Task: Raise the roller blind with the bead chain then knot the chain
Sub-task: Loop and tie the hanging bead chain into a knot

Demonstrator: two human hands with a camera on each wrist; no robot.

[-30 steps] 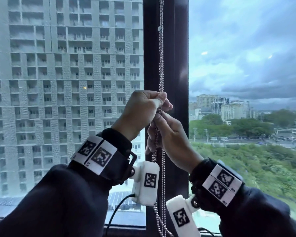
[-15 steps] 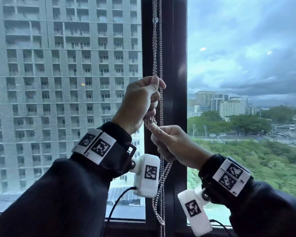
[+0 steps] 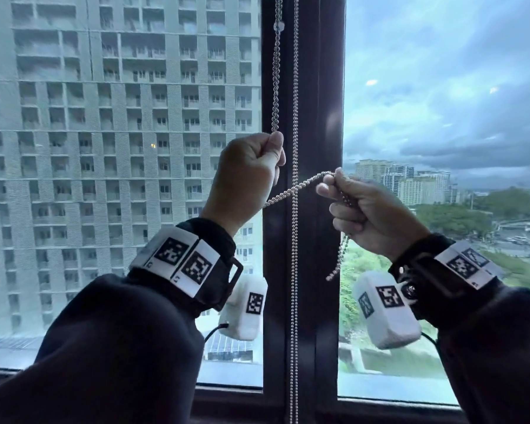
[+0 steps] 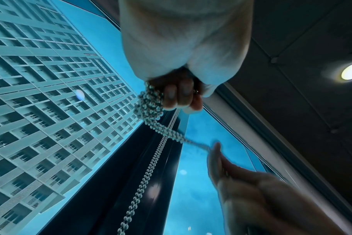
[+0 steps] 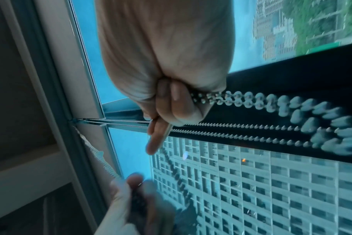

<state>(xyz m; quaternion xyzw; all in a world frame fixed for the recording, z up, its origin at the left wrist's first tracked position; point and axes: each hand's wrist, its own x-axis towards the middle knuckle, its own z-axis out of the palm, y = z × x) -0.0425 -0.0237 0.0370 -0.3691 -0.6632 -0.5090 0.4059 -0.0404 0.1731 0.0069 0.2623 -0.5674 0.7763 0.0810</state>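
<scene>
A silver bead chain (image 3: 276, 87) hangs from above in front of the dark window mullion (image 3: 315, 87). My left hand (image 3: 254, 169) grips two of its strands in a fist, and a bunch of beads (image 4: 151, 105) sits beside its fingers. From under that fist a doubled length of chain (image 3: 300, 186) runs right and up, across another hanging strand pair (image 3: 294, 270). My right hand (image 3: 352, 206) pinches and grips this doubled length (image 5: 251, 101). Its loose looped end (image 3: 338, 258) dangles below the right hand. The roller blind itself is out of the head view.
Glass panes stand either side of the mullion, with a tall building (image 3: 120, 148) outside on the left and sky and trees on the right. The window sill (image 3: 227, 396) runs along the bottom. A ceiling light (image 4: 351, 74) shows in the left wrist view.
My right hand has moved right, away from the left hand, drawing the doubled chain out sideways. The dangling loop has risen from near the sill to just below the right hand.
</scene>
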